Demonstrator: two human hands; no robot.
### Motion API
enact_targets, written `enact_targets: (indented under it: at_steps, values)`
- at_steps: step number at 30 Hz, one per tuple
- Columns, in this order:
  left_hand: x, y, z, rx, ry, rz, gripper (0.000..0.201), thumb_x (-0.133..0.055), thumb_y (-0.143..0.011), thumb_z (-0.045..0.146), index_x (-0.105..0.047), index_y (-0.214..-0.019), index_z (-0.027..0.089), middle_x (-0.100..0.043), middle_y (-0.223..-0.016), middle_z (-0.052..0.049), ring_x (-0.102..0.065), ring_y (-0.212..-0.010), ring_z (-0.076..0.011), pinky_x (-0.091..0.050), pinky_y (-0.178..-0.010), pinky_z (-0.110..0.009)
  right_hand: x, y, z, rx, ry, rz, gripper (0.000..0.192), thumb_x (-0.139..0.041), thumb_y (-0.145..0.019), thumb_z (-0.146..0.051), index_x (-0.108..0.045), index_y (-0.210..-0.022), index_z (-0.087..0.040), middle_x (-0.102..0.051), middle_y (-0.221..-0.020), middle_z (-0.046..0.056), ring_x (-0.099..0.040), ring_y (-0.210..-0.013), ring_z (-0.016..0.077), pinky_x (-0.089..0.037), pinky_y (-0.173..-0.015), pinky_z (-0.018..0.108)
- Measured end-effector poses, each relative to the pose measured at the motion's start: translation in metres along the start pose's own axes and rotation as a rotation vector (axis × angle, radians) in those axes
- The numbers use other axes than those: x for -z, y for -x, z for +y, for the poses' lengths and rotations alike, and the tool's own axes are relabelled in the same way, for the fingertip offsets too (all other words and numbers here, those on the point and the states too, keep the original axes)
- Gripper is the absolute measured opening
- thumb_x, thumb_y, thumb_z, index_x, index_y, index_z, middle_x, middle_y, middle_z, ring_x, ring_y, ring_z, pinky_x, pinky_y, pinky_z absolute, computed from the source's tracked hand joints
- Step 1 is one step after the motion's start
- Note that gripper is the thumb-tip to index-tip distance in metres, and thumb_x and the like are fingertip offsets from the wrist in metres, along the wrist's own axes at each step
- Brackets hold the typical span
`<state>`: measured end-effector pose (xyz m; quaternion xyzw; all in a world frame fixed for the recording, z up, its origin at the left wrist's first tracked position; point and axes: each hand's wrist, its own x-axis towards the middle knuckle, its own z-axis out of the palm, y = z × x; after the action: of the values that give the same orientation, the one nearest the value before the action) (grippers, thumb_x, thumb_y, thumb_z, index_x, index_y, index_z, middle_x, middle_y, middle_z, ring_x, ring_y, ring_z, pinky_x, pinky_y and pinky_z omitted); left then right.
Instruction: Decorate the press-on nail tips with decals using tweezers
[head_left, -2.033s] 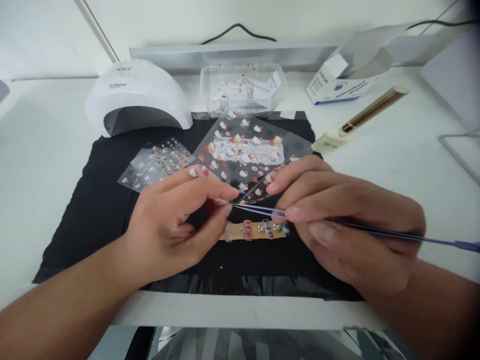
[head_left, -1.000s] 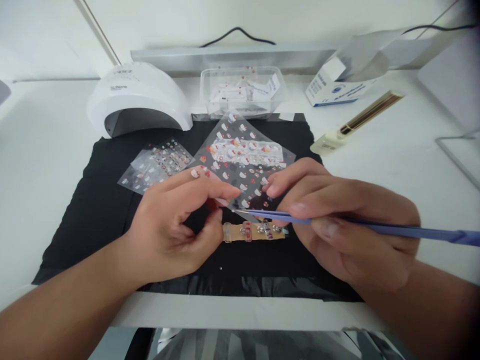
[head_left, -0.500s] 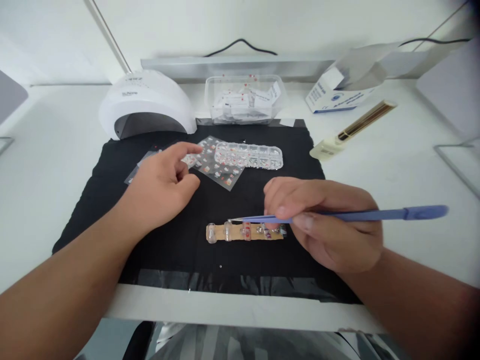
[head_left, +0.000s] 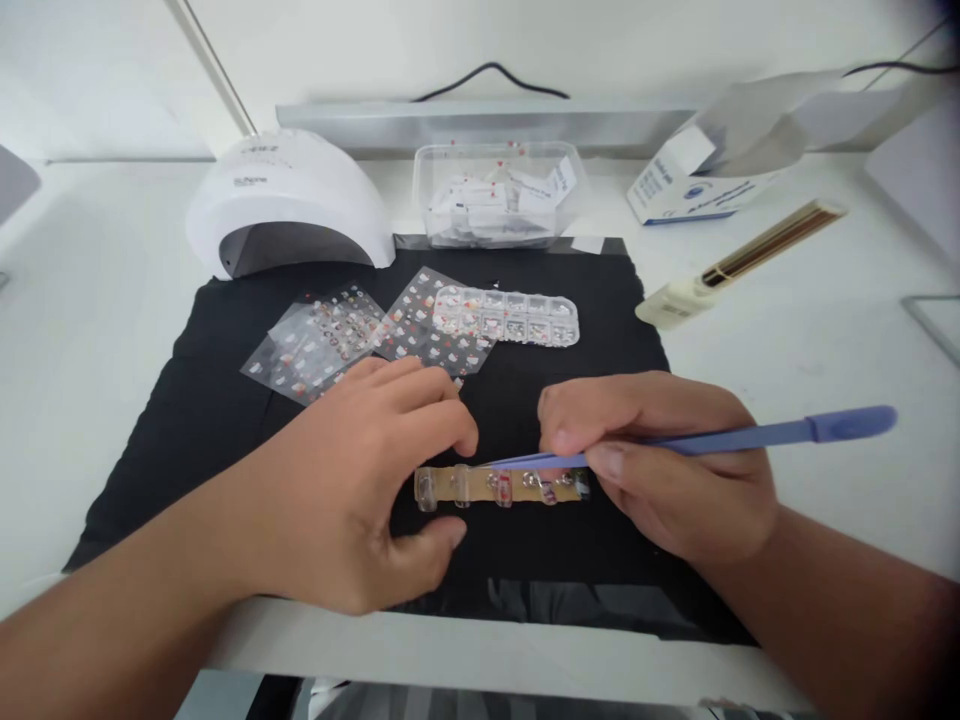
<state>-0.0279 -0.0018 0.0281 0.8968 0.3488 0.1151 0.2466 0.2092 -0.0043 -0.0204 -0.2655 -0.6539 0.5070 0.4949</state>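
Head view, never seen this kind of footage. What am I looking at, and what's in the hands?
The one picture comes from a camera on the person's head, looking down at their own two bare hands. The right hand pinches blue tweezers, tips pointing at a tan strip carrying a row of small clear nail tips. The left hand holds nothing; its fingers curl beside the strip's left end. All this lies on a black mat on a white table. Further back: sticker sheets, a clear compartment box, a white nail lamp, a clear tub and a cardboard box.
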Motion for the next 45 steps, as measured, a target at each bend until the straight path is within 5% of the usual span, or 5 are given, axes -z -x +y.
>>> enact_targets:
  at_steps: [24,38,45]
  values:
    - [-0.0085,-0.0062,-0.0031,0.011,-0.018,-0.073,0.009,-0.064,-0.078,0.022,-0.058,-0.084,0.018,-0.060,-0.084,0.000,-0.051,-0.081,-0.0187,-0.035,-0.074,-0.037,-0.0013,-0.0013,0.0014,0.018,-0.023,-0.042,0.028,-0.056,-0.083,-0.006,-0.077,-0.094,-0.022,-0.068,-0.069,0.002,-0.057,-0.054,0.0144,-0.044,-0.048,0.030]
    - [-0.0073,-0.0064,-0.0033,-0.006,-0.002,-0.078,0.007,-0.062,-0.078,0.020,-0.060,-0.084,0.017,-0.061,-0.080,0.000,-0.051,-0.079,-0.0183,-0.036,-0.074,-0.037,-0.0033,-0.0026,-0.0008,-0.036,-0.079,-0.050,0.016,-0.064,-0.089,-0.022,-0.079,-0.094,-0.026,-0.070,-0.068,0.003,-0.060,-0.053,0.0164,-0.046,-0.048,0.032]
    - [-0.0077,-0.0063,-0.0025,-0.003,-0.006,-0.071,0.006,-0.063,-0.079,0.020,-0.060,-0.083,0.017,-0.061,-0.080,0.000,-0.052,-0.079,-0.0186,-0.036,-0.075,-0.037,-0.0041,-0.0026,-0.0012,-0.001,-0.064,-0.042,0.024,-0.060,-0.086,-0.011,-0.078,-0.094,-0.023,-0.070,-0.068,0.003,-0.060,-0.055,0.0152,-0.047,-0.049,0.031]
